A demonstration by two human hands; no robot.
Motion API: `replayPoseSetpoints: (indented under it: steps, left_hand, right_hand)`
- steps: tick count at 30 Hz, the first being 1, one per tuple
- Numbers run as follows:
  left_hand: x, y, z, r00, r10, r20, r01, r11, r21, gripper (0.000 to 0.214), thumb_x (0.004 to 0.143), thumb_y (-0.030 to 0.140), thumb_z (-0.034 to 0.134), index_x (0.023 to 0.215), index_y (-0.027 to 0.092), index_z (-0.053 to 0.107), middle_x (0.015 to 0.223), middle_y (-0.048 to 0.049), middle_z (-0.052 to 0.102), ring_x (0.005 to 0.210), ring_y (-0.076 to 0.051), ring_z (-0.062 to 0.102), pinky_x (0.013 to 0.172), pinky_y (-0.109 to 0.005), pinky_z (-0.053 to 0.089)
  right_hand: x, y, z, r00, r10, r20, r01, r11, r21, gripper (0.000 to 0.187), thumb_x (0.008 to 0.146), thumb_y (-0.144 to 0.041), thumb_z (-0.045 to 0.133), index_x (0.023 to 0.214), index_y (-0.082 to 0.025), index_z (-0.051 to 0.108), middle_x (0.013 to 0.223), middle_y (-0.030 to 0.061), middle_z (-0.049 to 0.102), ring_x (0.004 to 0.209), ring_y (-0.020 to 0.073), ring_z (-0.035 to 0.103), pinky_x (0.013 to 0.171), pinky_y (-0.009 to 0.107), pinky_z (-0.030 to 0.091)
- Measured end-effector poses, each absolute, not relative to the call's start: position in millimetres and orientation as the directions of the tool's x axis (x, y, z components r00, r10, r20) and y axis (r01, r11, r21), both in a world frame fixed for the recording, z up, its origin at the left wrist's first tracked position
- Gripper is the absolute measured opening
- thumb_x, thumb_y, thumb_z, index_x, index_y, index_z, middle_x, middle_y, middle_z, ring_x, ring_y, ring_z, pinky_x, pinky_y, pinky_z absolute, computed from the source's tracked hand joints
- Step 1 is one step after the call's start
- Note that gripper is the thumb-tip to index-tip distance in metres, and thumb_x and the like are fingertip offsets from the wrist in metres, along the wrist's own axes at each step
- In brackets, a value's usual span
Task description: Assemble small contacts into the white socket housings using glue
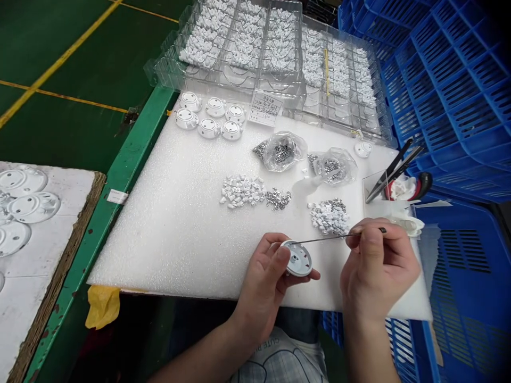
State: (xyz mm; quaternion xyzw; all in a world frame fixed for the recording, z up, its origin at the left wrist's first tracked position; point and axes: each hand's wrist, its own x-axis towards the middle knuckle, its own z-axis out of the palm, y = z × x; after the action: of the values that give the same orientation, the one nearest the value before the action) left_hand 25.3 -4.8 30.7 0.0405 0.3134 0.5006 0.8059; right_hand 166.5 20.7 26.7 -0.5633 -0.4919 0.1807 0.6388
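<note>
My left hand point(265, 276) is closed around a small round white plastic disc point(298, 259), held tilted just above the front of the white foam sheet point(179, 213). My right hand point(377, 266) pinches thin metal tweezers point(339, 237), whose tip reaches left to the disc's upper rim. Right behind the hands lie piles of small white plastic pieces point(329, 217) and small metal parts point(278, 198).
Several finished white discs point(209, 117) sit at the foam's far left. Two plastic bags of metal parts point(283, 151) lie mid-sheet. Clear compartment trays of white pieces point(275, 48) stand behind. Blue crates point(451, 90) fill the right; scissors point(393, 170) rest there. A cardboard-backed board with discs point(27, 207) is left.
</note>
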Motion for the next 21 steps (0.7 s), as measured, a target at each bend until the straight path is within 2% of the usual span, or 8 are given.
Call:
replayPoseSetpoints:
  steps: [7, 14, 18, 21]
  left_hand:
    - [24.9, -4.7, 31.0, 0.295, 0.823, -0.486, -0.777, 0.502, 0.380, 0.046, 0.077, 0.048, 0.090, 0.095, 0.016, 0.061, 0.078, 0.0016, 0.069, 0.068, -0.014, 0.075, 0.065, -0.017, 0.060]
    - [24.7, -4.6, 32.6, 0.295, 0.819, -0.492, -0.776, 0.506, 0.377, 0.046, 0.077, 0.049, 0.089, 0.094, 0.015, 0.062, 0.077, 0.0009, 0.070, 0.069, -0.014, 0.075, 0.066, -0.017, 0.060]
    - [23.9, -5.3, 31.4, 0.293, 0.821, -0.491, -0.778, 0.503, 0.377, 0.046, 0.080, 0.052, 0.086, 0.094, 0.015, 0.063, 0.077, 0.0008, 0.071, 0.069, -0.014, 0.075, 0.066, -0.017, 0.061]
    - [23.2, -5.8, 30.8, 0.294, 0.819, -0.493, -0.777, 0.505, 0.376, 0.045, 0.081, 0.052, 0.085, 0.094, 0.015, 0.064, 0.077, 0.0012, 0.071, 0.069, -0.013, 0.074, 0.067, -0.018, 0.062]
  right_hand:
    - [166.8, 24.4, 26.5, 0.513, 0.749, 0.420, 0.224, 0.355, -0.907, 0.022, 0.090, -0.031, 0.071, 0.076, -0.019, 0.059, 0.066, -0.0034, 0.053, 0.061, 0.0108, 0.048, 0.058, 0.026, 0.036]
    - [174.9, 26.0, 26.4, 0.607, 0.722, 0.332, 0.139, 0.315, -0.939, 0.028, 0.086, -0.038, 0.075, 0.077, -0.020, 0.056, 0.069, -0.0039, 0.051, 0.060, 0.0091, 0.046, 0.054, 0.025, 0.030]
    - [182.7, 22.7, 29.5, 0.645, 0.686, 0.336, 0.180, 0.292, -0.939, 0.029, 0.085, -0.037, 0.074, 0.074, -0.020, 0.053, 0.069, -0.0037, 0.049, 0.060, 0.0091, 0.045, 0.053, 0.026, 0.029]
    - [206.6, 19.3, 29.7, 0.617, 0.641, 0.456, 0.363, 0.282, -0.888, 0.032, 0.091, -0.043, 0.065, 0.074, -0.024, 0.046, 0.070, -0.0032, 0.043, 0.059, 0.0113, 0.040, 0.051, 0.028, 0.026]
